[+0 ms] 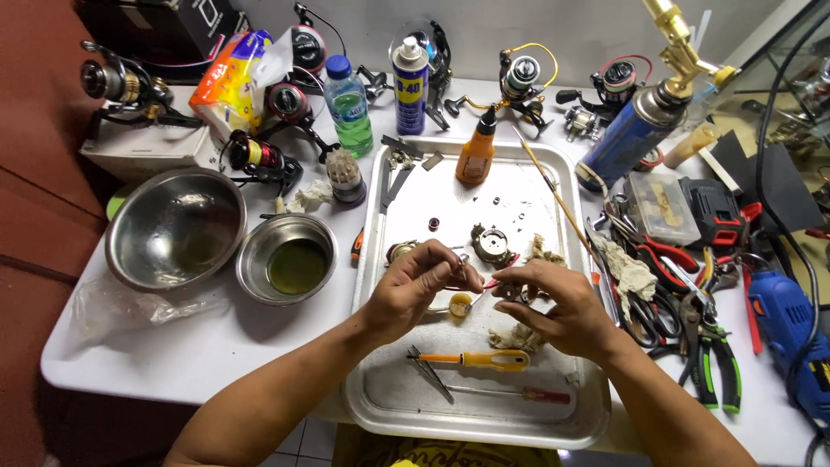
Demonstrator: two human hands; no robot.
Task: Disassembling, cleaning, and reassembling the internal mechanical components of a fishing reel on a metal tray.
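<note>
- Left hand [424, 281] pinches a thin tool toward a small metal part [510, 292].
- Right hand [562, 307] grips that part, perhaps a gear, over the steel tray [380, 406].
- An orange-handled screwdriver [484, 359] lies just below.

shiny metal tray [553, 173], glossy steel bowls [175, 227], frayed cloth rag [624, 268].

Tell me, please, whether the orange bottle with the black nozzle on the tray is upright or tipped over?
Upright: the orange bottle stands on its base on the metal tray, nozzle pointing up.
</note>
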